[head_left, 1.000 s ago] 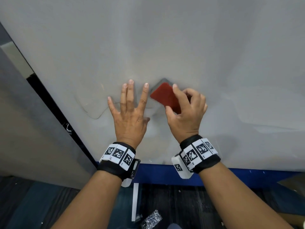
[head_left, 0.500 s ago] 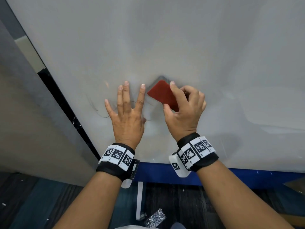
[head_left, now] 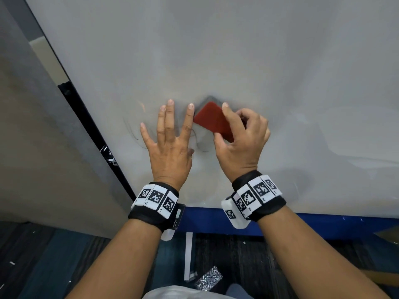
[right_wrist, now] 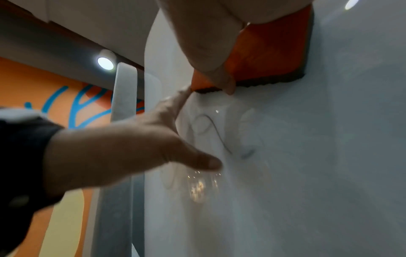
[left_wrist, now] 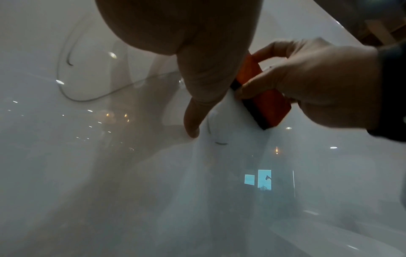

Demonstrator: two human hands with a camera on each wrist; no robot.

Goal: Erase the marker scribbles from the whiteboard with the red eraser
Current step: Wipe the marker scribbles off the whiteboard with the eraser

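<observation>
The whiteboard (head_left: 216,50) fills the head view. My right hand (head_left: 237,139) grips the red eraser (head_left: 212,120), whose dark felt side lies flat on the board; the eraser (left_wrist: 265,102) and eraser (right_wrist: 270,55) also show in both wrist views. My left hand (head_left: 168,139) rests flat on the board just left of the eraser, fingers straight and spread. Thin dark marker scribbles (head_left: 133,134) curve left of the left hand, and more scribbles (right_wrist: 217,133) run between the two hands below the eraser. A long curved scribble (left_wrist: 66,83) shows in the left wrist view.
A black frame edge (head_left: 90,126) bounds the board on the left, with a grey wall panel (head_left: 32,147) beyond it. A blue strip (head_left: 207,221) runs along the board's bottom edge. Below lie dark carpet, a white strip (head_left: 188,255) and a crumpled foil wrapper (head_left: 208,278).
The right hand has slid the eraser a little to the left, up to the left index finger. The view has shifted right, showing more scribble to the left of the left hand.
</observation>
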